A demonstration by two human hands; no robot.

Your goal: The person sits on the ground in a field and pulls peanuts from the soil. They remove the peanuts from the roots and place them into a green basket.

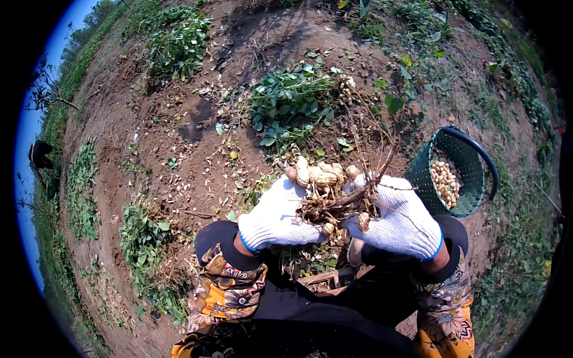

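Both my hands wear white knitted gloves with blue-edged cuffs and are raised above my lap. My left hand (280,217) grips several peanut pods (320,173), pale and dusted with soil, at the upper edge of the glove. In my right hand (396,215) is the brown root clump (347,201) of a peanut plant, with thin dry roots sticking up and away. More pods hang from the underside of the clump, between my two hands. My fingertips are partly hidden behind the roots and pods.
A green woven basket (418,179) with a dark handle stands tilted at my right, holding loose peanuts (444,181). Ahead lies a leafy peanut plant (291,100) with pods at its right end. Further heaps of green plants (177,42) rest on the brown soil (179,134).
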